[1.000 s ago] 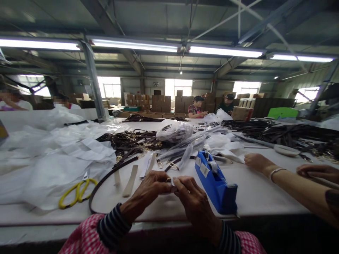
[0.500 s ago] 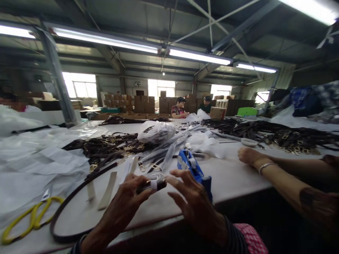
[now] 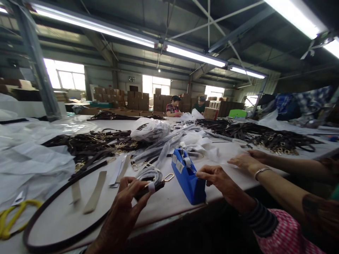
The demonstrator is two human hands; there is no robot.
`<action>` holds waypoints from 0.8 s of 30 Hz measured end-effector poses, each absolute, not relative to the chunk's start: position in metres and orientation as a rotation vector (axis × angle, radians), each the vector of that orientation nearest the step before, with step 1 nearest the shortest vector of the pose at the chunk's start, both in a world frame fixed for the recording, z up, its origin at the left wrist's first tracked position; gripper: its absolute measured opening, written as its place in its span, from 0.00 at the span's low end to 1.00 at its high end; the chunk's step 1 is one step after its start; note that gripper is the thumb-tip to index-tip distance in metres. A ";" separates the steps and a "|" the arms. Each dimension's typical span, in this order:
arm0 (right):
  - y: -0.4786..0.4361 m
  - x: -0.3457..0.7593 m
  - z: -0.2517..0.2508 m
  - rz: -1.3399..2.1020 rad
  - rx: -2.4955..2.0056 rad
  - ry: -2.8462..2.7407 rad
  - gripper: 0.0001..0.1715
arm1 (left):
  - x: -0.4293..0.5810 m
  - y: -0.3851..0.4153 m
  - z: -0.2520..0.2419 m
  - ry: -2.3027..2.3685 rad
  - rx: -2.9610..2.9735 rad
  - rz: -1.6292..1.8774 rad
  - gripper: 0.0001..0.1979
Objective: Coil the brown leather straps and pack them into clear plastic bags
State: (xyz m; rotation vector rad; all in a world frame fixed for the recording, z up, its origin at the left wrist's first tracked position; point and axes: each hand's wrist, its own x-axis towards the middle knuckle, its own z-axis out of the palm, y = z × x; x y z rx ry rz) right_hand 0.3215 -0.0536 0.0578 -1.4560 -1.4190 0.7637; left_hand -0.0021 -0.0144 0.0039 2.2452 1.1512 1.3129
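My left hand (image 3: 130,200) pinches a coiled dark strap (image 3: 144,191) bundled in clear plastic, with a white band around it and a gold clasp (image 3: 168,177) sticking out to the right. My right hand (image 3: 219,180) is at the right side of the blue tape dispenser (image 3: 188,180), its thumb and fingers pressed together near the front end. Whether tape is between those fingertips is too small to tell. A long dark strap (image 3: 34,218) curves over the table left of my left hand.
Yellow-handled scissors (image 3: 10,218) and beige strips (image 3: 95,192) lie at the left. Dark straps with gold hardware (image 3: 106,143) are heaped behind, beside a plastic-wrapped bundle (image 3: 150,129). Another person's forearms (image 3: 278,181) reach in from the right, hands at a clear plastic sheet (image 3: 225,153).
My right hand has moved right, from beside the bundle to the dispenser. The bundle stays in my left hand, its clasp now visible. The neighbour's hands now handle plastic. The view has shifted.
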 end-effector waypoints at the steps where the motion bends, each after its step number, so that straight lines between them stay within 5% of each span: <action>1: -0.053 0.319 0.056 0.776 -1.455 -1.370 0.15 | -0.003 -0.014 0.002 1.162 2.234 1.313 0.12; 10: -0.075 0.299 0.029 0.554 -1.211 -1.008 0.19 | -0.010 -0.009 0.000 1.233 2.029 1.384 0.23; 14: -0.094 0.290 0.008 0.717 -1.194 -0.843 0.22 | -0.005 -0.010 0.009 1.325 1.836 1.373 0.27; 24: -0.106 0.292 -0.021 0.891 -1.318 -0.819 0.31 | 0.016 -0.030 0.029 1.193 1.516 1.240 0.23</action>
